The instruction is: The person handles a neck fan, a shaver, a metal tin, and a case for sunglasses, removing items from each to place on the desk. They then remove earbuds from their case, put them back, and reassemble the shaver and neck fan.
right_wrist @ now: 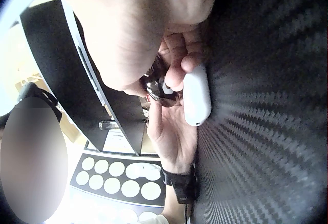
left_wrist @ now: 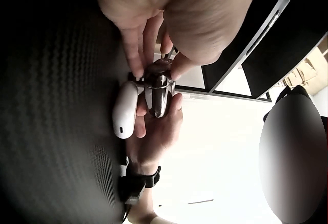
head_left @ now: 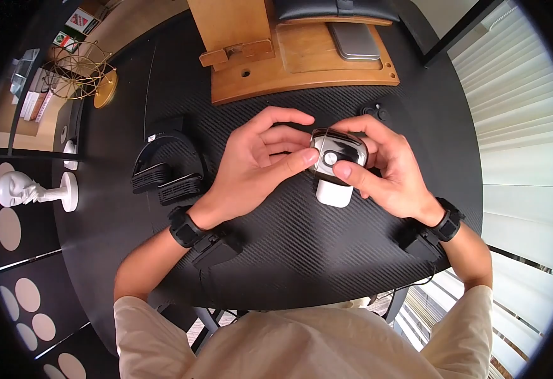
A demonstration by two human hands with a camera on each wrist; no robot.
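Observation:
A glossy, dark chrome protective case (head_left: 350,149) with a round button on its front is held between both hands above the desk. My right hand (head_left: 395,165) grips its right side, thumb across the front near the button and fingers behind. At the left edge, my left hand (head_left: 250,162) pinches it with thumb and fingers, the index finger raised. A white earbud charging case (head_left: 334,194) rests on the desk just below, partly covered by the chrome case in the head view. From the left wrist, the white case (left_wrist: 125,112) appears beside the chrome case (left_wrist: 157,100).
Black headphones (head_left: 169,165) lie left of the hands. Behind stands a wooden desk organizer (head_left: 308,85) bearing a grey flat box (head_left: 354,42). A small black object (head_left: 375,112) sits beyond the right hand. A gold wire ornament (head_left: 104,88) and white sculpture (head_left: 36,191) are at left.

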